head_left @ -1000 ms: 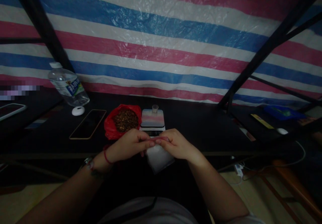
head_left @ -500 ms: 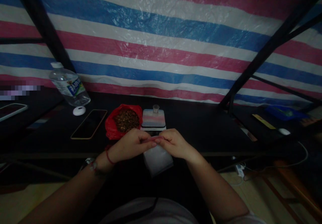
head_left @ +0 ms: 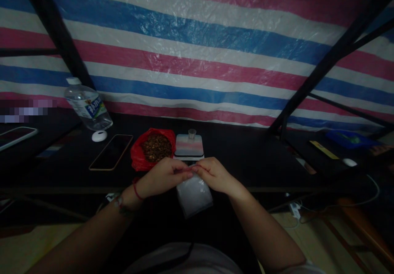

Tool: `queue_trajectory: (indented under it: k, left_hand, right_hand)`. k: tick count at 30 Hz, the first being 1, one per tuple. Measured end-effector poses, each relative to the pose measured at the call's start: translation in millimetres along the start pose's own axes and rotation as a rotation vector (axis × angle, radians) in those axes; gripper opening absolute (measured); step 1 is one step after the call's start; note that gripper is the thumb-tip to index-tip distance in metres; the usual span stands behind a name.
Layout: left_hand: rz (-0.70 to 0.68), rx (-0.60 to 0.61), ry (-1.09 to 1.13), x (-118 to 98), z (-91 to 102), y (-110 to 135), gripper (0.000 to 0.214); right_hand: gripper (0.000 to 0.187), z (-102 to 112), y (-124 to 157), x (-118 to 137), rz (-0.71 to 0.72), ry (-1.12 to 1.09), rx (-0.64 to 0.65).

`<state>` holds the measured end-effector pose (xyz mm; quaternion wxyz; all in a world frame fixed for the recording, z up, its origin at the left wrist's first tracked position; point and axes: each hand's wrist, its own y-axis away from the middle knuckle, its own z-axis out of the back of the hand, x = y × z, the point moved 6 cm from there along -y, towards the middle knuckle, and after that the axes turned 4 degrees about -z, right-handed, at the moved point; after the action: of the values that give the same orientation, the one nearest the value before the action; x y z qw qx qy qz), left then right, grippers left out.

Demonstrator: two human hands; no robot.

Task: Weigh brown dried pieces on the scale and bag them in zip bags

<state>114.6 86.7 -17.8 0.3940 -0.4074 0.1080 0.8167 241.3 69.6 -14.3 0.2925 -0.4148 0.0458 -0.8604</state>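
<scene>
Plastic pouch: whitish, hanging below both hands at the near edge of the black table.
Left hand: thumb and fingers clamped on the pouch's reddish top strip.
Right hand: clamped on the same strip, beside the left.
Phone: flat, left of the red bag.
Brown kernels: inside the open red bag.
Scale: small clear cup at its far edge.
Bottle: clear, white-capped.
Striped sheet: behind everything.
</scene>
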Motion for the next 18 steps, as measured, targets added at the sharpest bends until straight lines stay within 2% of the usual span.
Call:
queue_trajectory:
  k: [8,12,18]
  left_hand:
    - [-0.065,-0.11,-0.053,-7.5,5.0,1.6,0.041]
    - [-0.081,-0.194,-0.049,-7.4,9.4,3.1,0.04]
    - [-0.067,-0.199,0.034,-2.8,7.3,1.8,0.037]
  right_hand:
    - [0.037,2.0,-1.5,0.0,-0.073,-0.179,0.008]
    - [0.038,3.6,-1.9,-0.3,-0.083,-0.189,0.003]
    - [0.045,0.6,-0.6,-6.6,-0.09,-0.213,-0.019]
